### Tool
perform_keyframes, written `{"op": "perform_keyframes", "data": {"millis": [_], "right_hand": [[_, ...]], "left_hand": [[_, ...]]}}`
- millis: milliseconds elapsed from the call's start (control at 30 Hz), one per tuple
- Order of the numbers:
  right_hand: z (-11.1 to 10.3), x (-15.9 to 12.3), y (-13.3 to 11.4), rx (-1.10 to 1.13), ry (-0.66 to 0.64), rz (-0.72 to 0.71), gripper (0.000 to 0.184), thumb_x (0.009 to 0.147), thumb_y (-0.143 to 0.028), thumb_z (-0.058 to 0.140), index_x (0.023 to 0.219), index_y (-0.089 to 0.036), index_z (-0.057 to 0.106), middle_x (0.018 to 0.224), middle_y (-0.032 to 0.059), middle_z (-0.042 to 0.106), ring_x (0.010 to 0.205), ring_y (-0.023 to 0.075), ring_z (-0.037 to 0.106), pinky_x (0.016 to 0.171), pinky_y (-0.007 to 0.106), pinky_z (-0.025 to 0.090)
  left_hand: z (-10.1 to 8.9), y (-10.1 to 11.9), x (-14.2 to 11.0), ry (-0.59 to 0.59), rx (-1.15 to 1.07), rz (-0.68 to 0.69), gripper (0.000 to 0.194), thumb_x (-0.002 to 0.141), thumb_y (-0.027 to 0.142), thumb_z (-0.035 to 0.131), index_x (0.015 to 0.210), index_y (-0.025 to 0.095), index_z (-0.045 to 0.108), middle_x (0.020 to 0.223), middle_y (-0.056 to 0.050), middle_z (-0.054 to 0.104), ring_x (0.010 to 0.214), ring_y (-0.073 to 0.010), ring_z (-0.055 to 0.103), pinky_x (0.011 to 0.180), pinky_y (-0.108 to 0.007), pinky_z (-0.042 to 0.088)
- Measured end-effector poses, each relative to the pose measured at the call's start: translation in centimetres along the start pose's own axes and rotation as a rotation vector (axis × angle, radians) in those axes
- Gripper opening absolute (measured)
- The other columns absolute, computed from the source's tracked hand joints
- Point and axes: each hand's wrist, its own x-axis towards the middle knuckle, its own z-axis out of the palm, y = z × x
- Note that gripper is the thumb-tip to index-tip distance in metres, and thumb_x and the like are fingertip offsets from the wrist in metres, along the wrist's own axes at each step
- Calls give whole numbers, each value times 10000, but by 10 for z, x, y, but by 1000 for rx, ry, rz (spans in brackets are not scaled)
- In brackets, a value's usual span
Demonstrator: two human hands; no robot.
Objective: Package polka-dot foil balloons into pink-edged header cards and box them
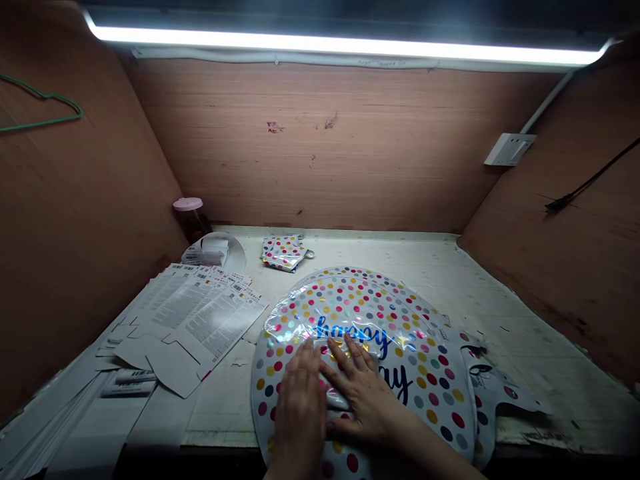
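A round foil balloon (365, 307), white with coloured dots and blue lettering, lies flat on the white worktop (500, 293) near the front edge. My left hand (300, 407) rests palm down on its lower left part, fingers stretched out together. Beside it, my right hand (363, 390) also presses flat on the balloon, fingers spread over the lettering. Neither hand holds anything. The balloon's neck and tail (493, 390) stick out to the right.
A fan of flat printed card sleeves (200, 313) lies at the left. Folded dotted balloons (284, 252) sit at the back, next to a clear bag (215, 252) and a pink-lidded jar (189, 212). Wooden walls enclose three sides; a socket (510, 148) and cable are on the right wall.
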Motion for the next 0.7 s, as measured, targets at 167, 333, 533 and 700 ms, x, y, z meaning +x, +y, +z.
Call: {"op": "perform_keyframes", "data": {"millis": [167,333,533,700], "right_hand": [[3,2,-2,-43,8,-8,987,796,-564,590,1561,-278,36,1627,33,-79,1466,429,-72,1162,632,81],[1,9,4,-44,-19,50,889,870,-641,460,1560,-274,36,1623,23,-74,1475,401,-61,1171,614,76],[-31,53,41,-128,-60,189,843,893,-722,333,1558,-257,103,1623,35,-43,1478,378,-71,1169,614,79],[-41,109,57,-283,8,142,760,898,-452,467,1521,-61,275,1590,207,157,1460,390,184,1181,535,164]], "left_hand": [[19,-17,-13,-101,-41,442,804,930,504,493,1554,157,121,1585,-171,257,1453,-350,266,1106,-542,364],[1,-24,-11,-181,-61,308,763,941,452,498,1557,229,106,1608,-124,211,1461,-326,258,1088,-527,411],[-14,-58,84,9,175,414,594,948,211,439,1521,223,280,1583,-94,303,1467,-298,251,1158,-525,321],[1,-105,241,-50,344,482,578,886,9,355,1432,172,453,1525,-132,406,1440,-267,323,1176,-490,280]]}}
